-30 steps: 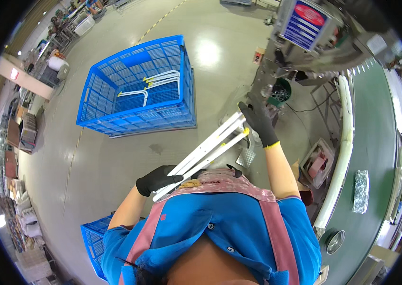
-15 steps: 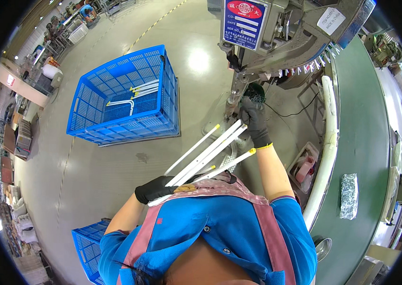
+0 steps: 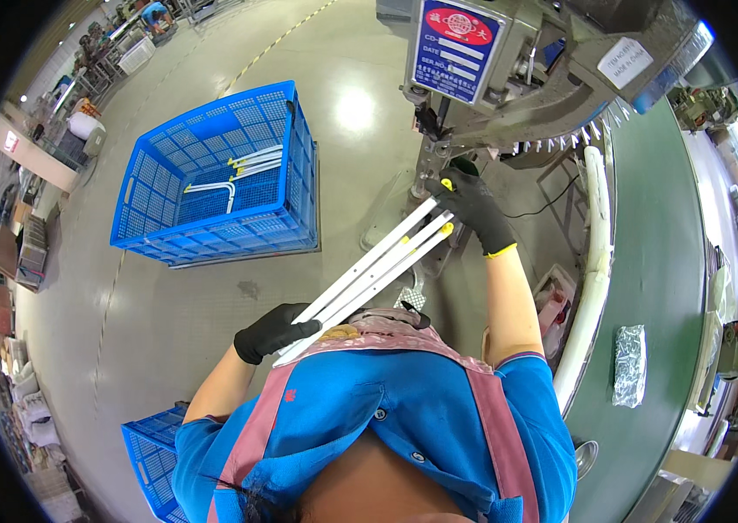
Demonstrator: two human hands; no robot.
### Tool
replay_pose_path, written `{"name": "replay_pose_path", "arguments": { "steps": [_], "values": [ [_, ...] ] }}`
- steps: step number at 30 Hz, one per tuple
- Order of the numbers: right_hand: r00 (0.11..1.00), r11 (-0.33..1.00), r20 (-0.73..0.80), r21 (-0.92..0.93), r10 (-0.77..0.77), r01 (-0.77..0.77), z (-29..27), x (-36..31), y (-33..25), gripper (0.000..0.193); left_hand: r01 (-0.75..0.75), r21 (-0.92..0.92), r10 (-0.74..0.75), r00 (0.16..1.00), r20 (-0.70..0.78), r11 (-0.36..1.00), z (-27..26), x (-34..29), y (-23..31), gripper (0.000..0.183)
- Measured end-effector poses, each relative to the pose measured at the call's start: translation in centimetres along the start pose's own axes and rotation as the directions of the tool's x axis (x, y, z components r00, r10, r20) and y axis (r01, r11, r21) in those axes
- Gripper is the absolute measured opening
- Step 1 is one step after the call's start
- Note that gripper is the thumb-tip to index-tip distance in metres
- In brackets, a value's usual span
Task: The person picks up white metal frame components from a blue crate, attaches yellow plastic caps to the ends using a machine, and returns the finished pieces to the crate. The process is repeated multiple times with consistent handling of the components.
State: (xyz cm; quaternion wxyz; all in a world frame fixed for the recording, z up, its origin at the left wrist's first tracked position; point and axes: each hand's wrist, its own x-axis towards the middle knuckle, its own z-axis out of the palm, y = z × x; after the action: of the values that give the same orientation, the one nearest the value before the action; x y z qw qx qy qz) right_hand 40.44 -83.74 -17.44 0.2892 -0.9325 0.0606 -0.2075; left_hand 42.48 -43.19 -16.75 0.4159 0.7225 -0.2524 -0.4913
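Observation:
Several white metal tubes (image 3: 369, 283) slant up to the right across my lap, some with yellow end caps (image 3: 447, 229). My left hand (image 3: 277, 334), in a black glove, is closed around their lower ends by my apron. My right hand (image 3: 479, 209), gloved in black with a yellow cuff, is at the upper end of the tubes, below the machine head. Its fingers are closed at a small yellow cap (image 3: 446, 184) beside one tube's end; whether the cap is seated on that tube is hidden. The fingers partly cover the tube ends.
A grey-green press-like machine (image 3: 508, 78) stands ahead on the right. Left of it, a blue crate (image 3: 221, 240) holds several bent white tubes (image 3: 256, 161). Another blue crate (image 3: 149, 462) is at lower left. A green table (image 3: 648, 261) with a clear packet (image 3: 629, 366) runs along my right.
My right hand has come from beside the machine's lower part to the tube ends, with a yellow cap now at its fingers. The tubes have drawn closer together and lifted slightly.

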Motion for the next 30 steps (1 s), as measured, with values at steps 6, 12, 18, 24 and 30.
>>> {"name": "replay_pose_path", "arguments": {
  "steps": [6,12,18,24,30],
  "values": [
    [0.986,0.982,-0.166,0.186,-0.012,0.043,1.7,2.7,0.8,0.034,-0.06,-0.01,0.06,0.998,-0.032,0.998,-1.1,0.5,1.9,0.049],
    [0.978,0.825,-0.127,0.561,0.163,-0.065,2.0,3.1,0.5,0.023,-0.108,0.065,0.109,0.994,-0.018,0.992,-1.8,1.1,3.2,0.044],
    [0.964,0.734,-0.053,0.66,0.259,-0.161,2.1,2.8,-0.6,0.02,-0.092,0.025,0.092,0.996,-0.006,0.995,-2.2,1.9,2.0,0.043],
    [0.98,0.872,-0.129,0.484,0.149,-0.069,2.0,4.5,-1.7,0.02,-0.105,-0.023,0.105,0.994,0.002,0.994,-2.0,2.8,0.5,0.043],
    [0.997,0.999,-0.063,-0.02,0.04,-0.042,5.7,5.2,2.1,0.022,-0.015,-0.073,0.018,0.999,0.043,0.997,-2.3,2.0,1.1,0.043]
  ]
}}
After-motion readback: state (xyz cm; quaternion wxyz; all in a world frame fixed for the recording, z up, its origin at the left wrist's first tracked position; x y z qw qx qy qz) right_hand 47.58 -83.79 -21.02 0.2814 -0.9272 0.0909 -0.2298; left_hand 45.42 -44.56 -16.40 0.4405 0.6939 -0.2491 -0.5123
